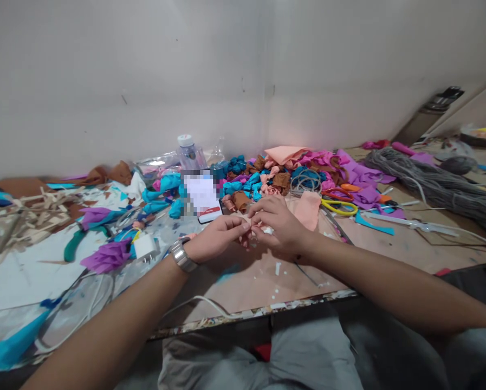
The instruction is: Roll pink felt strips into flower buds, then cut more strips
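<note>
The worn, paint-flecked edge of the table [295,304] runs nearest, at six o'clock from the hands, with a bare strip of board between, dotted with white scraps and crossed by a pale cable [210,302]. At the centre, the left hand [220,238] and right hand [276,225] meet, fingertips pinching a small, crumpled peach piece [245,242]; the fingers cover most of it, so its shape is hard to make out. Toward nine o'clock sit a white plastic adapter [145,247] and a ruffled purple flower [107,257]. A flat peach sheet [308,210] lies at two, yellow-handled scissors [340,207] just beyond. At ten, a phone [205,196] has a blurred-out screen. A tangled heap of crinkled pieces [263,176] crowds twelve, leaving little room before the smooth grey wall [226,70].
</note>
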{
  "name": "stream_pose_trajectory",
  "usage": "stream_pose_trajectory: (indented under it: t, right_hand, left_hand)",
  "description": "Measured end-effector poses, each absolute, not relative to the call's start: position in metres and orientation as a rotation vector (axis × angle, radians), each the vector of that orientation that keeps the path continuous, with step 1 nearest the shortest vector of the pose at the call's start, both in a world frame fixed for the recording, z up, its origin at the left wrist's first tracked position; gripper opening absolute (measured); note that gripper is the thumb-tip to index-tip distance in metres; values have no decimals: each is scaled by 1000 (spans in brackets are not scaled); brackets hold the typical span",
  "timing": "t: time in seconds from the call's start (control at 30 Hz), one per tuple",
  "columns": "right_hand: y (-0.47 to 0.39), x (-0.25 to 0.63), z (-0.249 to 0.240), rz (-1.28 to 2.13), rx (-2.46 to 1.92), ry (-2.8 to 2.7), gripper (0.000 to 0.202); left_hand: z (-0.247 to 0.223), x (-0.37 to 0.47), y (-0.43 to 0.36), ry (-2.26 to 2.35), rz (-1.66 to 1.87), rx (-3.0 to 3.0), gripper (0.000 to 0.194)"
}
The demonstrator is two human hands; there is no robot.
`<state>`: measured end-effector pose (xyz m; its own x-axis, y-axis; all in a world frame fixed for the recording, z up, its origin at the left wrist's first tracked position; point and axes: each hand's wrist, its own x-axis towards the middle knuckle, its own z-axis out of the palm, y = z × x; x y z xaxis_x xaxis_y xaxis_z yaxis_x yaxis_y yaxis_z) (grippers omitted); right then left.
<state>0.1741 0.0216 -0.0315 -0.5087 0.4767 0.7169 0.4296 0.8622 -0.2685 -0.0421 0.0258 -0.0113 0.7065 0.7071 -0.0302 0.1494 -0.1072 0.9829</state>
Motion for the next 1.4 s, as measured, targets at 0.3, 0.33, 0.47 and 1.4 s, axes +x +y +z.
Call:
stream_pose_trajectory:
  t: [0.3, 0.33, 0.47, 1.4]
  right_hand:
    - [18, 177, -33, 143, -698, -2178, 5]
    - [17, 177, -33, 132, -695, -2167, 3]
    - [13, 177, -32, 90, -691, -2159, 2]
    - [5, 178, -29, 95, -713, -2112, 5]
  left_hand:
    - [-11, -42, 25, 769, 520, 1759, 47]
    - [-11, -42, 24, 777, 523, 1752, 47]
    - [-12, -41, 22, 767, 512, 1717, 50]
    - [-5, -39, 6, 848, 643, 2087, 45]
